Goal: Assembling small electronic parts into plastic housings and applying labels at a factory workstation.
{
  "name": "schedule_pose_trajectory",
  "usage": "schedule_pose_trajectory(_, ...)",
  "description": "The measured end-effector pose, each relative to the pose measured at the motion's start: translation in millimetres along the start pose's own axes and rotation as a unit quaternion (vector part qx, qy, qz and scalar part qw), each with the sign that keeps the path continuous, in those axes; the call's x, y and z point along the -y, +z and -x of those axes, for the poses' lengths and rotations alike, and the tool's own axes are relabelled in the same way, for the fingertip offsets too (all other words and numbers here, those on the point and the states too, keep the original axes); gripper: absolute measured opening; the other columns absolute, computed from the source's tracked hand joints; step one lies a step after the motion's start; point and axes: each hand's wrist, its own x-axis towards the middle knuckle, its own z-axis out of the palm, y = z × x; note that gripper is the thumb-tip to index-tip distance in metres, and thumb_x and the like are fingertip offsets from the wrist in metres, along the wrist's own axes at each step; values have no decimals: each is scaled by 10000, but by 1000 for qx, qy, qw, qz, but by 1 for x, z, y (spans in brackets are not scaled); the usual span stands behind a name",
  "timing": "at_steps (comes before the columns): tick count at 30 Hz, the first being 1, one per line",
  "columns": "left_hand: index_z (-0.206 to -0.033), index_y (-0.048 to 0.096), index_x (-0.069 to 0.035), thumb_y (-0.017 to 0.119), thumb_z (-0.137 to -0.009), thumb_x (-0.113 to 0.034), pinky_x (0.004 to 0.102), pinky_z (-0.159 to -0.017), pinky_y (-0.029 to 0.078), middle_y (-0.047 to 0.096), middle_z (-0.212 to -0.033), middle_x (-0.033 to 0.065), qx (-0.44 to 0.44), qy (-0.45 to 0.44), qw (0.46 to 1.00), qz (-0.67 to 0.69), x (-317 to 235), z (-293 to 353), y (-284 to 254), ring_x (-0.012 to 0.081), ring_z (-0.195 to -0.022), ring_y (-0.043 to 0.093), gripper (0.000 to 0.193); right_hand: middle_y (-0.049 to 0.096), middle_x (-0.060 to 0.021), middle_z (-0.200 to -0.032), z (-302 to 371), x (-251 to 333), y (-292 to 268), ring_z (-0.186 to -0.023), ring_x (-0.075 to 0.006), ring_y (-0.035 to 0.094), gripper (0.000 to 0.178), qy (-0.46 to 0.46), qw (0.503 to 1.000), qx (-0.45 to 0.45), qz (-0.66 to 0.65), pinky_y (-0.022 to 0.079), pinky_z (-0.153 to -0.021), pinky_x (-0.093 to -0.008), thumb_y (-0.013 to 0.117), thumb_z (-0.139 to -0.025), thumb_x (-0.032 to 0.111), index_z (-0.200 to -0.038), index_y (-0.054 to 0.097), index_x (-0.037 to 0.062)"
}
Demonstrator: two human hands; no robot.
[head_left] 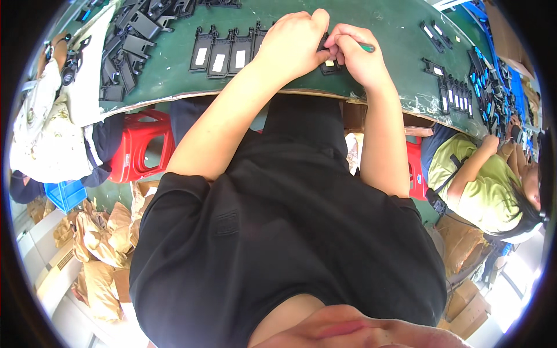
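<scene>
Both my hands meet over the green table, close to its near edge. Fingers of my left hand (297, 45) are closed on a black plastic part (331, 68) with a small pale label patch, mostly covered by the hands. My right hand (361, 57) pinches a thin tool with a green end (368, 48); its working tip is hidden among the fingers at the part. Beside my left hand stands a row of similar black plastic parts (221, 55), several of them bearing white label patches.
Loose black parts (134, 43) are heaped at the table's left. More labelled parts (455, 95) lie at the right, near black-and-blue pieces (481, 81). A person in a yellow-green shirt (473, 185) sits at the right; another in pale clothing is at the left, by a red stool (139, 148).
</scene>
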Motion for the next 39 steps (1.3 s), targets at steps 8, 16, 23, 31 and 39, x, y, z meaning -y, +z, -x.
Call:
schedule_pose_trajectory(8,-1057,613,-19,757,-838,-50,481,-1087,513,715,-950,175,-9,43,997,60,15,9,-12,375,-1020,702,264,670,-34,-750,19,-1,8,-697,-108,583,220,-64,995,-48,60,463,-652,-254,526,-953,70,-876,713,-18)
schedule_pose_trajectory(16,-1233,663,-27,721,-820,-37,483,-1225,400,693,-1216,184,-3,73,997,-11,47,15,-44,341,-1236,636,417,700,-20,-765,39,-1,-13,-706,-71,621,183,-112,946,-222,208,478,-654,-236,582,-957,56,-893,742,-3)
schedule_pose_trajectory(23,-1171,690,-28,794,-851,-148,461,-1224,404,720,-1119,170,24,62,998,-10,41,16,-27,327,-1179,664,357,691,-20,-757,38,6,10,-721,-63,625,125,-177,948,-242,105,497,-676,-228,634,-941,-14,-965,756,-5)
schedule_pose_trajectory(31,-910,735,-24,870,-803,-306,396,-1133,502,731,-944,121,54,19,997,-51,28,13,-17,287,-1048,702,331,737,-56,-831,24,-8,38,-675,-75,653,145,-40,987,-139,-69,500,-581,-214,605,-997,43,-977,734,-19)
schedule_pose_trajectory(39,-872,751,-21,857,-818,-311,388,-1020,556,730,-954,120,32,43,997,-64,28,20,-14,279,-1065,697,313,737,-56,-789,23,-11,40,-677,-79,684,117,-39,987,-157,0,546,-610,-243,614,-960,30,-935,716,-22)
